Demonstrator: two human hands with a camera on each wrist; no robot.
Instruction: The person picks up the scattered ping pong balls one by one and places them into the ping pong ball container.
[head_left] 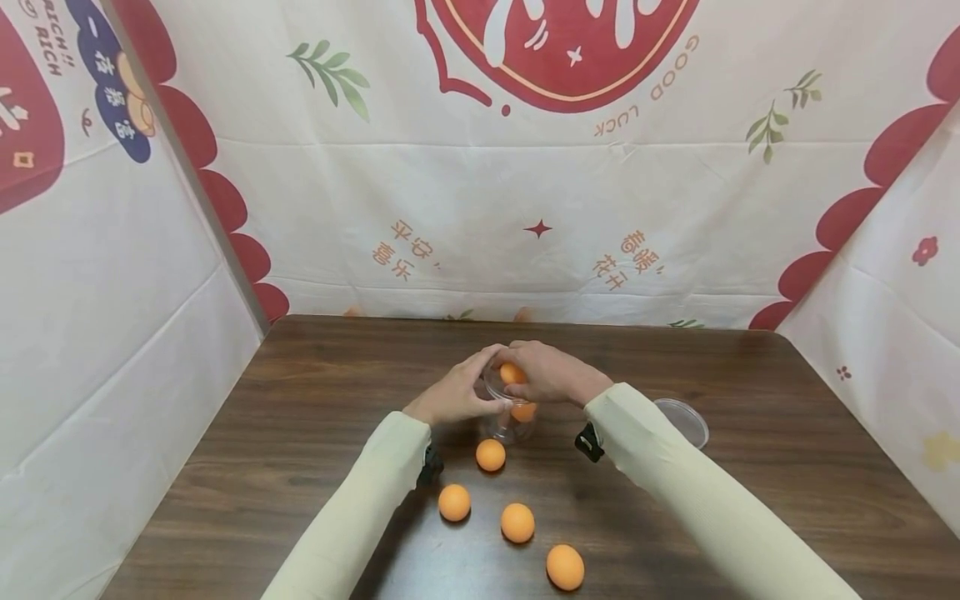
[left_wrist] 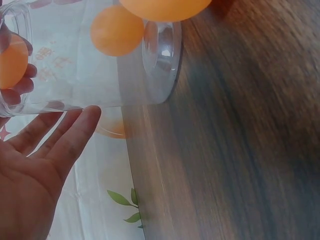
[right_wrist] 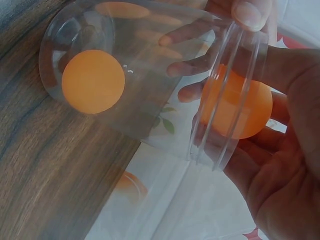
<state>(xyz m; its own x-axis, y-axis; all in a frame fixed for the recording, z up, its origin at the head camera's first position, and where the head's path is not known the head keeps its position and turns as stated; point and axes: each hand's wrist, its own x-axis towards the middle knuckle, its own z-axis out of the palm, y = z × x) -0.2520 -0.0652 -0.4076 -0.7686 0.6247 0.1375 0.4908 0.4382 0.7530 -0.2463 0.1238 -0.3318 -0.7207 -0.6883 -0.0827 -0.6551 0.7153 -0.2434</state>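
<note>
A clear plastic jar (head_left: 504, 431) stands mouth up on the wooden table. My left hand (head_left: 456, 395) holds it near the rim, thumb on one side and fingers on the other. At the mouth, my right hand (head_left: 553, 372) grips an orange ping-pong ball (right_wrist: 237, 102), its fingertips reaching inside the rim. Another orange ball (right_wrist: 93, 81) is inside the jar, low down near the base. Close in front of the jar lies a loose ball (head_left: 491, 455), which also shows large at the top of the left wrist view.
More orange balls lie nearer the front: one (head_left: 454, 502) to the left, one (head_left: 517, 522) in the middle and one (head_left: 565, 567) nearest. A clear round lid (head_left: 681, 422) lies beside the right forearm. Printed cloth (head_left: 480, 192) encloses the table's back and sides.
</note>
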